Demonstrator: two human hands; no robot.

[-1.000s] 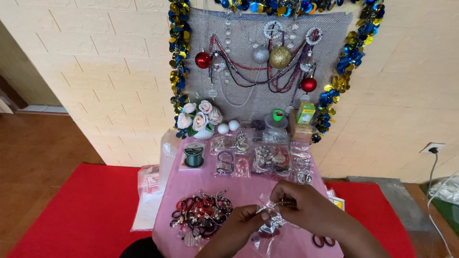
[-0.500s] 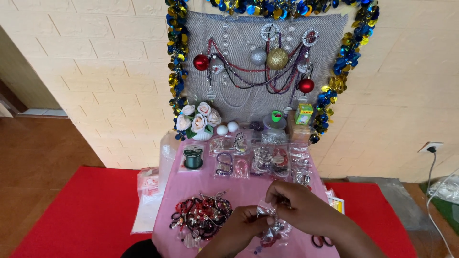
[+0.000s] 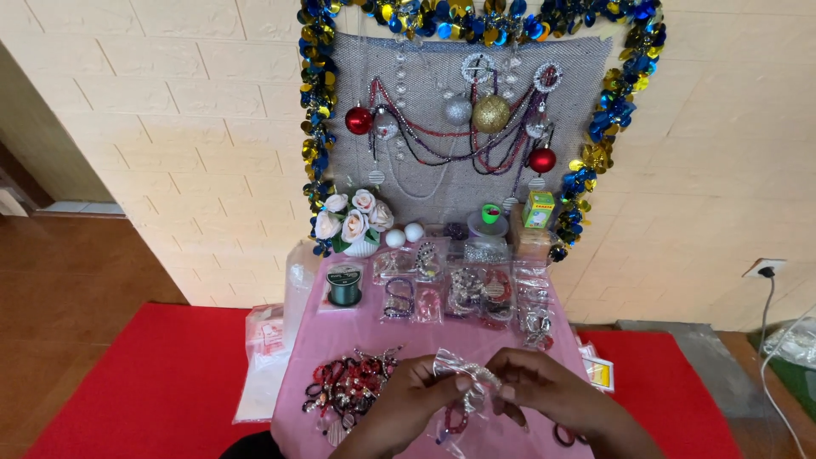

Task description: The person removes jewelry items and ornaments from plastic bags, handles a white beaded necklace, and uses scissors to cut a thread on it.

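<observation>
My left hand (image 3: 414, 401) and my right hand (image 3: 537, 391) meet over the near part of a small table with a pink cloth (image 3: 365, 325). Together they pinch a small clear plastic bag (image 3: 459, 387) with beaded jewellery inside; a red beaded piece shows at its lower end. A heap of red and dark beaded bracelets (image 3: 348, 387) lies on the cloth just left of my left hand.
Several clear packets of jewellery (image 3: 463, 285) and a dark thread spool (image 3: 344, 285) lie farther back. White flowers (image 3: 350, 223), a green box (image 3: 538, 209), baubles and tinsel (image 3: 316, 110) are at the wall. Plastic bags (image 3: 265, 357) lie on the red floor mat (image 3: 144, 391).
Both hands have shifted slightly on the clear bag, turning it and bringing it lower, nearer to me. Everything on the table stays in place.
</observation>
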